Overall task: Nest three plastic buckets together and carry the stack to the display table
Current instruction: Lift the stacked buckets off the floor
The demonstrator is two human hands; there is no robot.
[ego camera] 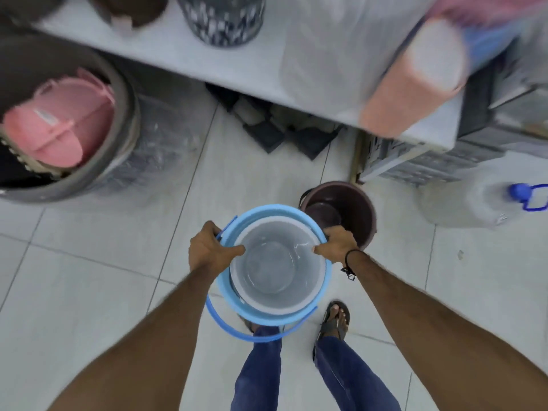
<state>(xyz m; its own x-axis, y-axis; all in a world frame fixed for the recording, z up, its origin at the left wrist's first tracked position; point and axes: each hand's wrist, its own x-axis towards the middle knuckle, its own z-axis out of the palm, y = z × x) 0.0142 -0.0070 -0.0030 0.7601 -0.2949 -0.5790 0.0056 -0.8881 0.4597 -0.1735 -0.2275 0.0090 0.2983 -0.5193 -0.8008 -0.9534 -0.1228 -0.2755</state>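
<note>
2 nested buckets hang above the tiled floor (89,277), a white bucket (277,262) seated inside a blue bucket (324,280) whose handle (237,332) droops toward the person. 1 dark maroon bucket (350,209) stands on the floor just beyond them. left hand (207,247) and right hand (336,243) each clench opposite rims of the pair.

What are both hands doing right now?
Left hand: closed on the rim of the blue bucket, thumb inside the white bucket.
Right hand: closed on the opposite rim.
</note>
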